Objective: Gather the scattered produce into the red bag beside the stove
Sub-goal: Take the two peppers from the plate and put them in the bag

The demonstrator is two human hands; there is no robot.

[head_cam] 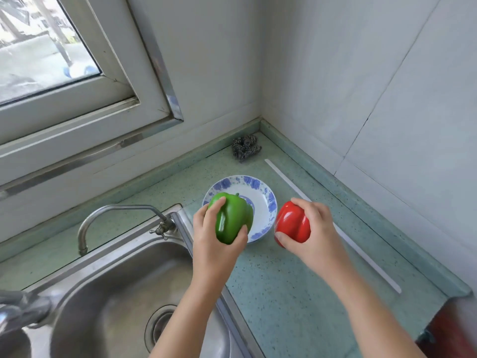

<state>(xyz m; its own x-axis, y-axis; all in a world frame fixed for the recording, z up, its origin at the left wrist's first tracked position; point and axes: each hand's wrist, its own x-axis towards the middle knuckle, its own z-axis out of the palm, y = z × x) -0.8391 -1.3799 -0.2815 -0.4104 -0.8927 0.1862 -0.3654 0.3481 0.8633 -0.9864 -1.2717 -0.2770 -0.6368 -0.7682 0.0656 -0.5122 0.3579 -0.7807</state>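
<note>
Hands work separately: left hand (211, 244) clamps green pepper (233, 218), right hand (313, 233) clamps red pepper (293, 223), both lifted clear of plate (268, 202) between them, presumably for bagging.

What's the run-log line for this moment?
left hand: holds green pepper over plate | right hand: holds red pepper above counter | red bag: not in view

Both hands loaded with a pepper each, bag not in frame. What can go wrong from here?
1. Both hands are full: the left hand holds the green bell pepper, the right hand the red bell pepper. Opening a bag may need a free hand.
2. The green pepper sits over the blue-patterned bowl beside the sink; a slip could knock the bowl or drop it in the sink.
</note>
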